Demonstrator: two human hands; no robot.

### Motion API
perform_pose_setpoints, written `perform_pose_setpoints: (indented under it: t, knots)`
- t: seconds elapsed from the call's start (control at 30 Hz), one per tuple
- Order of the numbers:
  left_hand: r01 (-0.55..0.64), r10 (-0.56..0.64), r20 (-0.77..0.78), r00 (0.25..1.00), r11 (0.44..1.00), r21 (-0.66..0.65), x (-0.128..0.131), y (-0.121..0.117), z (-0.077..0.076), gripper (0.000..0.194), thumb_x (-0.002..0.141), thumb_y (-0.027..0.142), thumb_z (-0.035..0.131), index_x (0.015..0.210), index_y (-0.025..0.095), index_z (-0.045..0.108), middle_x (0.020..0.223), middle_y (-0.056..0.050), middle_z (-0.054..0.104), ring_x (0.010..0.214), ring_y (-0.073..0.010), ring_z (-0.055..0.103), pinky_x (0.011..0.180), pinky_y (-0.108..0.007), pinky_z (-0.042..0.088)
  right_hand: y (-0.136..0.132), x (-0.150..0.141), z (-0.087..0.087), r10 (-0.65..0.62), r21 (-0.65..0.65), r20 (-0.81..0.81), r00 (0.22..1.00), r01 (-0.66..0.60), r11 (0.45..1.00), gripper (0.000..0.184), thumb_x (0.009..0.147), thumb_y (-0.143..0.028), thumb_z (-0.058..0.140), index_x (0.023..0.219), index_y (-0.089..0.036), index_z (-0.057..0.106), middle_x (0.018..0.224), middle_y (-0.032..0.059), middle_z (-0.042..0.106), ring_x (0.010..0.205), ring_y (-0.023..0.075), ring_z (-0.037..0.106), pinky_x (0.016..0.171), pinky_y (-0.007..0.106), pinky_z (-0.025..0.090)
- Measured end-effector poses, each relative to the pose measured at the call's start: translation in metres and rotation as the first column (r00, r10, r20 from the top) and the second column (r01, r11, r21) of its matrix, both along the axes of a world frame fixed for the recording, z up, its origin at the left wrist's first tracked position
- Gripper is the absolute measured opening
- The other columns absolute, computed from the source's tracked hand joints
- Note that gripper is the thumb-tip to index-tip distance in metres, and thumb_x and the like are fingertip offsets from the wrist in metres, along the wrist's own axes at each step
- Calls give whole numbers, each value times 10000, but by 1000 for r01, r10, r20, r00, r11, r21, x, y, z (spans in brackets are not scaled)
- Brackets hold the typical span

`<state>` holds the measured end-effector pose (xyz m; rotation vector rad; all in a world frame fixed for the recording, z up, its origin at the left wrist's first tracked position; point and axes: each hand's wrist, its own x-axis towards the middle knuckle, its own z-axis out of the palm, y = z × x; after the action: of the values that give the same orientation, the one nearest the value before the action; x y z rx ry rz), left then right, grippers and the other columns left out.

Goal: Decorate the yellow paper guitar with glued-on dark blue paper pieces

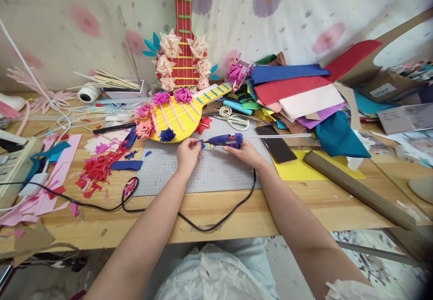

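Over mat [223,173]: left hand [187,154] pinches blue scrap [202,144], right hand [249,153] grips glue gun [222,140].

We see a smooth, slightly shiny plastic glue gun [221,140] and a blue scrap [202,144] like dull paper. The phone [276,145] is glossy like glass. Our surface [155,228] is smooth wood, the mat [219,176] looks dull, the flowers [183,95] look like crinkly paper, and the wire [203,230] looks smooth and rubbery.

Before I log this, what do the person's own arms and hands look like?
The left hand and right hand wear no gloves, and no watch or bracelet shows. The forearms are bare; a white, frilled sleeve edge shows on the right, none on the left.
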<state>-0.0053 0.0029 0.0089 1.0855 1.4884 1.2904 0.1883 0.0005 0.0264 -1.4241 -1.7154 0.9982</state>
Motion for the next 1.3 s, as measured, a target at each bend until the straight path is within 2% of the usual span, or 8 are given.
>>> perform_pose_setpoints:
  t: [0.6, 0.7, 0.8, 0.9, 1.07, 1.13, 1.23, 1.3]
  knots:
    - [32, -32, -15, 999, 999, 12, 0, -1, -3, 98, 683, 227, 612, 750, 156, 601, 602, 7, 607, 452, -96, 560, 354, -173, 388, -3, 0, 6, -3, 21, -55, 998, 4, 1000, 311, 681, -491, 636, 758, -190, 631, 632, 15, 596, 673, 184, 568, 611, 307, 453]
    - [39, -38, -36, 999, 999, 14, 0, -1, -4, 107, 683, 238, 611, 754, 158, 605, 593, 9, 600, 454, -99, 560, 353, -175, 394, 4, 0, 0, -133, 34, -46, 990, 134, 990, 348, 687, -514, 625, 790, -182, 638, 654, 30, 622, 695, 205, 589, 621, 319, 462]
    - [42, -41, -45, 998, 999, 24, -1, 0, -5, 103, 681, 233, 607, 751, 157, 605, 628, 1, 612, 453, -96, 556, 341, -176, 388, 14, -1, -8, -346, 88, 59, 936, 340, 936, 391, 704, -556, 590, 816, -185, 640, 719, 59, 649, 736, 235, 612, 657, 348, 466]
    - [46, -44, -44, 998, 998, 36, -1, 1, -6, 104, 681, 233, 604, 750, 156, 602, 652, -4, 618, 448, -91, 548, 337, -177, 386, 21, 2, -9, -369, 135, 260, 892, 344, 929, 422, 706, -594, 572, 779, -183, 632, 731, 88, 645, 756, 264, 613, 682, 380, 461]
    - [43, -43, -9, 999, 999, 31, -2, 1, -6, 111, 675, 235, 611, 749, 153, 595, 657, -4, 620, 440, -80, 535, 343, -171, 384, 8, 40, 5, -129, 283, 392, 911, 14, 959, 489, 661, -536, 654, 1014, -205, 588, 1071, 101, 615, 997, 274, 559, 831, 399, 444]
    - [39, -39, 0, 999, 999, 33, -1, 1, -4, 108, 673, 228, 612, 746, 152, 592, 651, -1, 617, 436, -77, 530, 342, -170, 381, -2, 67, 7, -238, 323, 418, 876, 102, 941, 501, 666, -474, 661, 1072, -205, 543, 1098, 102, 603, 1018, 278, 541, 851, 416, 435]
    - [27, -28, 8, 1000, 999, 35, 0, 0, -1, 99, 674, 223, 609, 741, 152, 588, 646, 2, 608, 430, -78, 526, 331, -173, 376, -14, 108, -1, -411, 451, 417, 810, 208, 868, 277, 744, -260, 526, 1012, -193, 516, 1022, 102, 631, 1005, 272, 541, 871, 429, 420]
    - [21, -22, 14, 1000, 999, 29, 0, 0, 0, 97, 672, 222, 609, 736, 153, 584, 643, 3, 604, 423, -80, 522, 323, -177, 374, -19, 126, -10, -470, 509, 472, 746, 205, 836, 291, 708, -155, 465, 996, -172, 500, 984, 125, 638, 993, 289, 540, 869, 448, 413]
